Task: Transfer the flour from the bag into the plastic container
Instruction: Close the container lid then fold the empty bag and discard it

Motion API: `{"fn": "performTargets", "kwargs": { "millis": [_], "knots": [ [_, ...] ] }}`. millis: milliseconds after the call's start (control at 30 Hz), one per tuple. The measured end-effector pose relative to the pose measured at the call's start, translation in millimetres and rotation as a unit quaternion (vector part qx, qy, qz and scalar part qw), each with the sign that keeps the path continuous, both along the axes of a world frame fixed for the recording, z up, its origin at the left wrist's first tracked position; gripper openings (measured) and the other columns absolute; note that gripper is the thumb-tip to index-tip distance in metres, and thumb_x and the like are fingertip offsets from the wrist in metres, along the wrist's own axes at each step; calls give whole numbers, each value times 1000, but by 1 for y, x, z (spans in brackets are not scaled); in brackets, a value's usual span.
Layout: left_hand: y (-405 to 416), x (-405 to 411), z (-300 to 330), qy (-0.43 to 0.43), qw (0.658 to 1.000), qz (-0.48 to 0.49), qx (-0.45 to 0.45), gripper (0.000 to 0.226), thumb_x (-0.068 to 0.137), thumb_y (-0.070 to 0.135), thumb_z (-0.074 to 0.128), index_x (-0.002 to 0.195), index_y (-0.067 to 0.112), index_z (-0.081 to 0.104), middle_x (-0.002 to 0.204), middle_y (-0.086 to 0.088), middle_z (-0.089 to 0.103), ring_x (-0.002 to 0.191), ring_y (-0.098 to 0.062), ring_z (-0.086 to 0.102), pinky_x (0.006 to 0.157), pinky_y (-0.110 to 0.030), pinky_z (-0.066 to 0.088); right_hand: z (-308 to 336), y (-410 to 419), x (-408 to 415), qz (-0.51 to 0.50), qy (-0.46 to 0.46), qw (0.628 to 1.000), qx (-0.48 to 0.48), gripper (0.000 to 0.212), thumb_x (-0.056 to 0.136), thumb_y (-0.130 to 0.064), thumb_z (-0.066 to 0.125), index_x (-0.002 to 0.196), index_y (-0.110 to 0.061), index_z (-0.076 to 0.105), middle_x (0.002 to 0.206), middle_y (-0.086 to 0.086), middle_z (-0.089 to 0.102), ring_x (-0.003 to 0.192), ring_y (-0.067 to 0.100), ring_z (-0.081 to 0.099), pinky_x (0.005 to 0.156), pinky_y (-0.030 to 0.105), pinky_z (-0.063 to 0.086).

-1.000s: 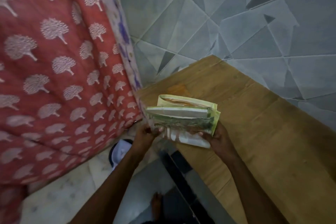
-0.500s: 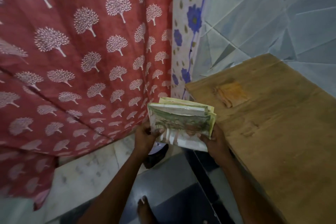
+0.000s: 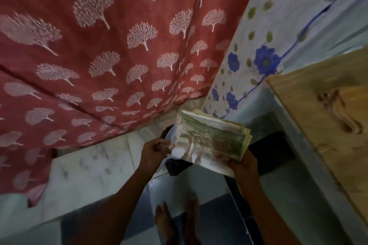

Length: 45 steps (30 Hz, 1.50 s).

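We hold the flour bag point(image 3: 211, 141) out in front of us, off the floor, with both hands. Our left hand point(image 3: 154, 151) pinches the bag's left edge, thumb and fingers curled onto the near corner. Our right hand point(image 3: 242, 162) cups the right end from underneath, fingers wrapped round the folded side. We judge this 2-handed hold is there to keep a soft, floppy pack level, so nothing slumps or spills while we carry it. The top looks folded flat, layered edges stacked at the right end, so it reads as not yet opened for pouring.

The plastic container is the puzzle. Just behind and below the bag a dark round shape point(image 3: 169, 135) peeks out, and it could be a vessel on the floor, but the bag hides most of it and we cannot tell what it is.

Around us, a red cloth with white tree prints point(image 3: 119, 45) hangs across the left and top of the view, coming down close behind the bag. A white cloth with blue flowers point(image 3: 264, 45) hangs beside it. At right stands a wooden surface point(image 3: 328, 115), well clear of our hands. Below are pale marble point(image 3: 89, 169) and darker floor tiles, with our bare feet point(image 3: 177, 223) right under the bag.

In the way: the red cloth crowds the space behind, and our own feet sit where any spill would land.
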<state>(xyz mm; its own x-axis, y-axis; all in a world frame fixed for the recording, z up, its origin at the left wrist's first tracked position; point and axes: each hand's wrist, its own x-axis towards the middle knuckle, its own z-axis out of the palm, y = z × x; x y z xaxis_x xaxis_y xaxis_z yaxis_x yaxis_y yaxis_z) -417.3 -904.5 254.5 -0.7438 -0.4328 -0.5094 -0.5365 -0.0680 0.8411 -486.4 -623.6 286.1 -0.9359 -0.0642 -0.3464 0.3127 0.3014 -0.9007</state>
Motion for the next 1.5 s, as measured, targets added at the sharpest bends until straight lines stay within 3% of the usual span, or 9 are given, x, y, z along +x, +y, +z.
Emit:
{"fn": "performTargets", "kwargs": {
  "millis": [167, 300, 500, 600, 867, 1000, 1167, 1300, 1500],
  "knots": [
    [-15, 0, -133, -91, 994, -16, -58, 14, 82, 4, 77, 82, 19, 76, 78, 7, 75, 74, 4, 69, 67, -8, 49, -113, -3, -16, -56, -53, 997, 2, 46, 83, 20, 63, 115, -12, 71, 109, 16, 72, 102, 35, 69, 89, 61, 56],
    [-15, 5, -238, -146, 987, -21, -64, 17, 80, 15, 83, 92, 20, 71, 90, 2, 72, 88, -15, 68, 80, -24, 47, -202, -13, -29, -119, -100, 988, -13, 48, 83, 18, 65, 110, -21, 70, 108, 13, 71, 104, 36, 67, 91, 56, 55],
    [-8, 17, -382, -218, 974, 13, -62, 60, 80, 14, 84, 133, 6, 57, 127, -11, 61, 117, -28, 58, 91, -28, 41, -337, -29, -37, -152, -126, 979, -47, 52, 86, 19, 61, 134, 1, 58, 122, 19, 67, 111, 34, 66, 78, 39, 61],
    [-13, 20, -426, -245, 963, -32, -103, 57, 80, 22, 83, 131, 15, 58, 129, -7, 64, 121, -29, 59, 102, -38, 45, -378, -32, -38, -164, -122, 977, -64, 60, 83, 21, 62, 137, -3, 56, 128, 19, 65, 117, 38, 63, 89, 50, 58],
    [-25, 14, -452, -209, 969, -117, -58, 27, 60, 30, 79, 80, 15, 70, 83, -11, 72, 81, -25, 65, 75, -43, 52, -394, -31, -39, -203, -129, 967, -89, 51, 85, 18, 61, 132, -3, 60, 125, 25, 65, 116, 43, 62, 94, 64, 52],
    [-36, 21, -434, -175, 977, -108, -46, 20, 75, 8, 82, 69, 18, 65, 65, 4, 67, 62, 4, 59, 66, -34, 50, -366, -31, -44, -234, -171, 953, -93, 44, 86, 13, 63, 125, -7, 65, 116, 20, 69, 111, 42, 65, 88, 57, 57],
    [-65, 31, -389, -161, 985, -23, -62, 13, 84, -9, 73, 92, -16, 67, 82, -14, 63, 74, -18, 55, 56, -10, 46, -341, -32, -40, -255, -198, 935, -146, 53, 91, 13, 54, 140, -9, 55, 130, 24, 62, 115, 44, 63, 89, 63, 54],
    [-96, 35, -359, -141, 986, 40, -82, 13, 85, -5, 73, 97, -9, 71, 82, -15, 65, 68, -19, 53, 54, -26, 43, -338, -41, -36, -264, -189, 936, -136, 44, 100, 5, 49, 137, -16, 60, 127, 16, 67, 114, 39, 66, 93, 64, 52],
    [-120, 33, -355, -126, 984, 79, -99, 17, 86, -8, 69, 103, -8, 70, 92, -15, 67, 73, -13, 56, 54, -8, 43, -367, -78, -39, -155, -157, 975, 16, 38, 95, 1, 60, 130, -15, 64, 122, 13, 67, 105, 30, 67, 84, 45, 57]
  ]
}}
